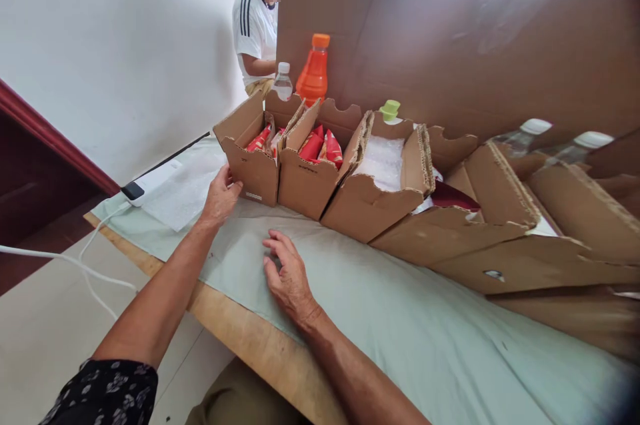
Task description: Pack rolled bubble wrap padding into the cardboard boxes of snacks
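My left hand (221, 199) is at the near left corner of the leftmost cardboard box (255, 175), its thumb against the front and its other fingers at the left side, partly hidden. Red snack packets (260, 138) lie inside that box. My right hand (286, 271) is over the pale green cloth (370, 305), fingers loosely curved and apart, holding nothing. Right of the first box stands a second cardboard box (305, 181) with red packets (325, 146). A third box (377, 211) contains bubble wrap (383, 159).
More cardboard boxes (540, 265) continue rightward. An orange bottle (314, 75) and clear white-capped bottles (283, 83) stand behind the row, before a tall cardboard panel (450, 31). A white device (153, 181) with a cable lies left. Another person (255, 25) is behind the panel.
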`<state>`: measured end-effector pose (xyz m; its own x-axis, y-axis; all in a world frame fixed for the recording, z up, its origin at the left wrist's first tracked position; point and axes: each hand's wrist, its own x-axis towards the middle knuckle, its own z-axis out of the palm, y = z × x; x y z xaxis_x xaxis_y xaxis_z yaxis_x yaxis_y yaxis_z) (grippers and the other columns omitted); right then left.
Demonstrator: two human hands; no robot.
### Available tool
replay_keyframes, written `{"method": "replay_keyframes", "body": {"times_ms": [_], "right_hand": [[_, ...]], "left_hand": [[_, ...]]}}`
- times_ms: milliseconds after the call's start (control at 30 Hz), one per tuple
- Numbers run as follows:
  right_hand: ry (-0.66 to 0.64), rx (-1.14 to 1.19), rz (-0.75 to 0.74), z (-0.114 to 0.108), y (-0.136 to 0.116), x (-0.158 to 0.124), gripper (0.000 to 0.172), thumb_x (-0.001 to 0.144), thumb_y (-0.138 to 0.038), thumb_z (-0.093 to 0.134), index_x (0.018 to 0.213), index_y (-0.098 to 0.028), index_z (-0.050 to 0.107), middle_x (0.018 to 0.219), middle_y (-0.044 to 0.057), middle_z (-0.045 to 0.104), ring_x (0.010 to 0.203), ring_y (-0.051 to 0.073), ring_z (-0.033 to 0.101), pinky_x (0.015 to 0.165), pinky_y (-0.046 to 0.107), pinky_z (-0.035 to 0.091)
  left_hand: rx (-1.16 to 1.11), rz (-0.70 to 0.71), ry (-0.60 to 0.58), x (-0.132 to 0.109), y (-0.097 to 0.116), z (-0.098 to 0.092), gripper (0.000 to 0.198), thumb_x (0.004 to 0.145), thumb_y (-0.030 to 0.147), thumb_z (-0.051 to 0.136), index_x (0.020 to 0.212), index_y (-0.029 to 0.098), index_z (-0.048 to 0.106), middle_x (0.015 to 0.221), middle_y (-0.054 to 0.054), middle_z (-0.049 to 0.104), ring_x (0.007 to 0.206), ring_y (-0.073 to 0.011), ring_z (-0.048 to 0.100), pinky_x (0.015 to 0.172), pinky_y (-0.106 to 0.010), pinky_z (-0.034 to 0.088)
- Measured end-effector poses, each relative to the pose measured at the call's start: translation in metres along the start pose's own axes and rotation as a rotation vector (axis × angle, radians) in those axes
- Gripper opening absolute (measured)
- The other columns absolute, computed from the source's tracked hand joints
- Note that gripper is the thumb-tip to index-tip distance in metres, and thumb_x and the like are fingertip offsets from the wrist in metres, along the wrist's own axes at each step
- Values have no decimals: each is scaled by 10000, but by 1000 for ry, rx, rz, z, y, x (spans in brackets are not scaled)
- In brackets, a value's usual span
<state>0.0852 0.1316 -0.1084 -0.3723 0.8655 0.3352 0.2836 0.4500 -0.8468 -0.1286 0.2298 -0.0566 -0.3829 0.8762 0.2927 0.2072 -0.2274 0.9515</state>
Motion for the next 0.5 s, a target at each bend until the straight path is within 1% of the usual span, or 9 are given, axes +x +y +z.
{"method": "replay_keyframes", "body": {"times_ms": [167,200,267,333,367,400,433,467,500], "right_hand": [[-7,-3,-10,0,-2,1,349,849,-124,564,1149,-214,716,1435,140,636,1334,252,612,1133,453,521],[-7,-2,-13,0,-2,1,338,847,-123,569,1134,-218,721,1430,137,639,1326,250,617,1134,452,519],[-5,0,-13,0,-3,2,324,839,-115,578,1104,-225,728,1421,132,644,1315,247,623,1136,451,513],[-6,1,-8,0,-4,2,311,834,-111,584,1081,-228,732,1413,128,649,1316,247,622,1137,455,508],[-9,1,-5,0,-5,2,302,835,-113,588,1073,-230,733,1412,125,649,1319,247,619,1137,457,506],[-14,-1,0,0,-6,2,293,838,-117,590,1067,-231,733,1410,121,651,1319,247,617,1138,459,502],[-22,-3,4,0,-6,3,285,844,-118,589,1061,-233,733,1406,115,654,1316,245,617,1140,461,497],[-30,-8,9,0,-7,3,278,851,-119,583,1056,-233,732,1399,110,659,1311,242,619,1144,462,491],[-39,-12,13,-1,-9,3,274,858,-116,576,1052,-232,730,1389,106,665,1304,238,621,1147,461,485]], "left_hand": [[89,-22,18,14,-4,7,481,713,260,606,1183,170,656,1163,-104,752,1138,-295,699,1026,-444,545],[120,-26,47,14,-2,7,478,723,262,622,1189,165,656,1192,-120,741,1173,-314,684,1042,-465,536],[184,-14,146,11,10,5,543,743,266,663,1275,164,623,1341,-154,674,1304,-349,608,1118,-509,480],[292,108,274,6,35,5,618,775,246,682,1380,190,568,1470,-149,591,1411,-339,519,1197,-507,404],[362,206,319,4,52,7,613,794,223,675,1397,206,565,1483,-131,586,1422,-316,510,1217,-483,385],[446,329,330,5,70,9,571,814,191,660,1380,216,591,1450,-108,620,1399,-293,536,1212,-454,396],[515,414,280,9,89,13,486,829,164,649,1312,216,648,1381,-86,673,1341,-273,585,1196,-428,416],[570,443,192,16,107,17,381,840,147,636,1211,197,706,1274,-67,730,1247,-255,643,1157,-409,452],[617,423,74,25,123,21,296,855,144,620,1123,164,743,1145,-49,770,1134,-235,691,1092,-391,497]]}}
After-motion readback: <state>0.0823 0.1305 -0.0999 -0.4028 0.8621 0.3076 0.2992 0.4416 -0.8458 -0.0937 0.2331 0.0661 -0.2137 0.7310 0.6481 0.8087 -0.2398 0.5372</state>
